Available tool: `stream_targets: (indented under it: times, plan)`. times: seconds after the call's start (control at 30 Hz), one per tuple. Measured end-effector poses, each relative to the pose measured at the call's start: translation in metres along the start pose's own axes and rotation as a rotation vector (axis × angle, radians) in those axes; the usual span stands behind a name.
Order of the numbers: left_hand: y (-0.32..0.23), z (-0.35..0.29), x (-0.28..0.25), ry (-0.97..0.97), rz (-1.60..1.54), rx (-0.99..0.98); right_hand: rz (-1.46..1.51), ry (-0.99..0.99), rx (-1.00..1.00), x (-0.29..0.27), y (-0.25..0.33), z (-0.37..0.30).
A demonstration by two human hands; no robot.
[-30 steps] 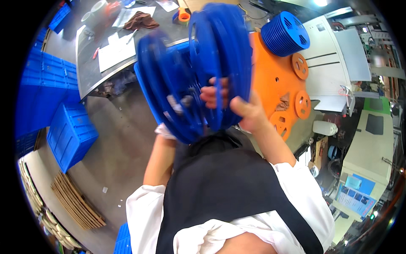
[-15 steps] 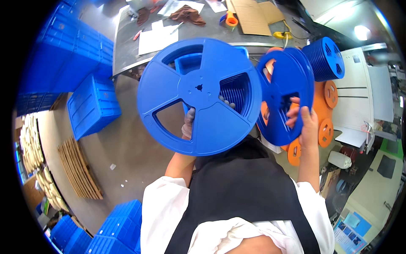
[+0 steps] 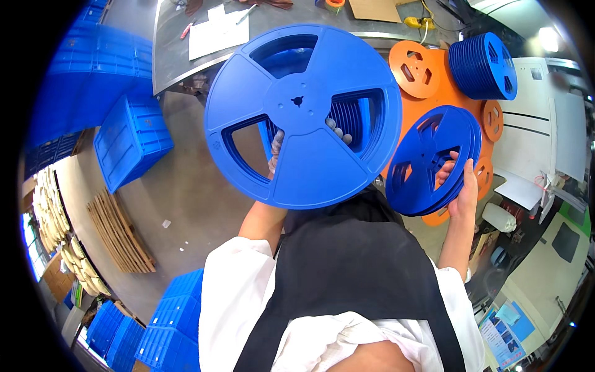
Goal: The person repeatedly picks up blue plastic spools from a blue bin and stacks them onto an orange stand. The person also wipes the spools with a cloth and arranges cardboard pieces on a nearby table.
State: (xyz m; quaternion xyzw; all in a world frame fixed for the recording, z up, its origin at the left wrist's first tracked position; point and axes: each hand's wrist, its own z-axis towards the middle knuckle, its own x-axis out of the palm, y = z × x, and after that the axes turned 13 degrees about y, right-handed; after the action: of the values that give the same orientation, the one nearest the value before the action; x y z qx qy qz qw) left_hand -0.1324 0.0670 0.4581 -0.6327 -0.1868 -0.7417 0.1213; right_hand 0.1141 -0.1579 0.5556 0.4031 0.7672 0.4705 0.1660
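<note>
A large blue plastic reel (image 3: 310,164) with three wide cut-outs faces me at chest height, others stacked behind it. My left hand (image 3: 277,149), in a grey glove, is closed on this stack; its fingers show through two cut-outs, and the rest is hidden behind the flange. To the right, my bare right hand (image 3: 460,186) grips a few tilted blue reels (image 3: 449,127), fingers through a cut-out and thumb at the outer rim. More reel edges and part of a blue bin (image 3: 370,118) show through the front reel's right cut-out.
An orange rack with round discs (image 3: 414,69) stands behind the right-hand reels. A stack of blue reels (image 3: 483,65) sits on its far side. The grey workbench (image 3: 170,56) lies ahead, with paper and cardboard. Blue crates (image 3: 133,142) and flattened cardboard (image 3: 118,232) stand at left.
The right-hand reels have moved down and right, away from the left-hand stack, uncovering an orange disc. The left-hand stack sits slightly higher and looks larger. The surroundings have shifted a little upward.
</note>
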Motion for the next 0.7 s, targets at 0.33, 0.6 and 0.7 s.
stream_targets:
  times: [0.33, 0.6, 0.7]
  plan:
    - [0.028, 0.047, -0.034, -0.102, 0.036, -0.071, 0.199, 0.051, -0.029, -0.052, -0.019, 0.051]
    - [0.017, 0.065, -0.081, -0.411, 0.113, -0.106, 0.053, 0.074, -0.053, -0.077, -0.031, 0.096]
    - [0.009, 0.066, -0.103, -0.519, 0.073, -0.116, 0.051, 0.083, -0.038, -0.084, -0.036, 0.104]
